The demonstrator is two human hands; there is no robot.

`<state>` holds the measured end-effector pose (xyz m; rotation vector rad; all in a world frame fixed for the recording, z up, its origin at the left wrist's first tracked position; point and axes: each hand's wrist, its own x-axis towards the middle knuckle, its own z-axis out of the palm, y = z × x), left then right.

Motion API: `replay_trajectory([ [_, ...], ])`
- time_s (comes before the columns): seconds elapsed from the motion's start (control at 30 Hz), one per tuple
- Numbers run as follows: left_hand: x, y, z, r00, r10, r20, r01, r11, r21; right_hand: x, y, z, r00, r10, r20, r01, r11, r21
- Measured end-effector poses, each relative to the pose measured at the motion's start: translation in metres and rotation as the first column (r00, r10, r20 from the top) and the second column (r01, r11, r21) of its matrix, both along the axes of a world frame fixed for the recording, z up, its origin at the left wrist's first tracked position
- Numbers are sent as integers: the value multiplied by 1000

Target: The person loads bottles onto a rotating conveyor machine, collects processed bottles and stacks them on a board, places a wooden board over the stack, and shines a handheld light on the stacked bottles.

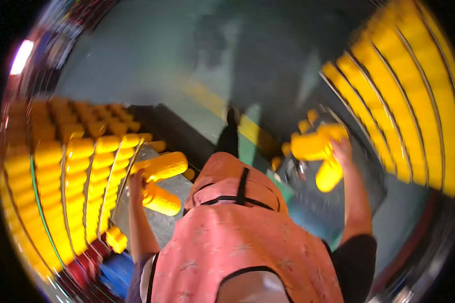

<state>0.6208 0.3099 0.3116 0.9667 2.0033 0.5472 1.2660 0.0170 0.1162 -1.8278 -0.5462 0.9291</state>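
Observation:
My left hand [138, 183] is closed around the near ends of two yellow cylindrical pieces [163, 166], which spread apart like a V beside the stacked yellow pieces on the left. On the right, my right hand [341, 149] grips more yellow cylindrical pieces [311, 146]; one points left and another [329, 175] hangs downward. Motion blur smears the fingers of both hands. Between my arms is the pink apron [242, 237] that I wear.
Tall stacks of yellow pieces [48, 202] with dark strips stand at left, and another yellow stack [409, 91] rises at right. A blue object [117, 275] lies at lower left. The green-grey floor [136, 55] carries a yellow line [253, 130].

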Motion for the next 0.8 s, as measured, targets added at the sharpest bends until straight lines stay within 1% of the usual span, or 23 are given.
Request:
replay_trajectory([
  [0.03,11,6,-8,1000,13,-19,-13,1000,13,8,19,27,995,-12,-100,-6,985,-172],
  [0.07,22,7,-21,998,51,-30,-50,998,31,41,17,-16,994,84,70,-71,983,-172],
  [0.1,32,14,-34,994,112,-13,-112,994,-16,46,25,-28,1000,-7,-24,8,998,70],
  [0.13,-4,29,-102,999,-15,-41,16,1000,24,55,40,-2,987,-95,-129,77,987,-139],
  [0.17,42,36,-67,999,-23,-37,21,999,-46,73,39,2,974,-159,-160,147,985,-89],
  [0.2,98,57,-40,995,69,-69,-70,997,-23,114,49,-5,988,-156,-2,146,929,-339],
  [0.23,140,85,-21,990,107,-89,-114,991,-73,138,91,9,971,-238,32,239,946,-221],
  [0.27,165,126,-37,978,104,-178,-117,991,-65,155,129,35,983,-171,68,184,926,-331],
  [0.3,182,153,-48,855,-296,-426,306,951,-47,182,164,39,987,27,158,22,954,-299],
  [0.33,213,172,-39,919,-190,-346,210,977,20,214,210,34,944,216,250,-146,952,-271],
  [0.37,247,213,-29,977,-9,-214,11,1000,11,228,249,30,939,227,257,-160,953,-257],
  [0.4,272,246,-22,981,180,-78,-183,983,-23,240,290,25,967,198,158,-156,957,-245],
  [0.43,277,272,-42,977,206,-59,-205,979,23,253,336,23,984,170,57,-153,960,-234],
  [0.47,296,303,-28,936,-156,-314,204,971,127,258,356,30,999,48,-23,-52,975,-217],
  [0.5,293,334,-59,935,-184,-304,247,952,181,269,386,34,992,-70,-106,48,979,-199],
  [0.53,321,362,-34,973,229,23,-230,965,125,289,426,25,964,-181,-192,147,973,-180],
  [0.57,323,402,-53,970,243,12,-242,959,149,305,484,-26,982,-127,-140,85,959,-269],
  [0.6,338,448,-83,952,285,116,-304,928,216,330,558,-89,993,-70,-100,29,931,-364],
  [0.63,375,504,-119,843,397,362,-513,797,319,350,638,-136,987,13,-163,-71,932,-355],
  [0.67,402,566,-169,887,302,350,-414,856,310,388,715,-197,990,-23,-140,-12,971,-240],
  [0.7,440,635,-231,891,301,340,-412,850,329,438,796,-232,993,42,108,-24,987,-159],
  [0.77,522,747,-285,903,294,315,-393,860,324,531,928,-250,985,18,170,-5,997,-76],
  [0.8,556,782,-274,908,309,282,-389,874,293,570,969,-248,987,-23,157,33,998,-57],
])
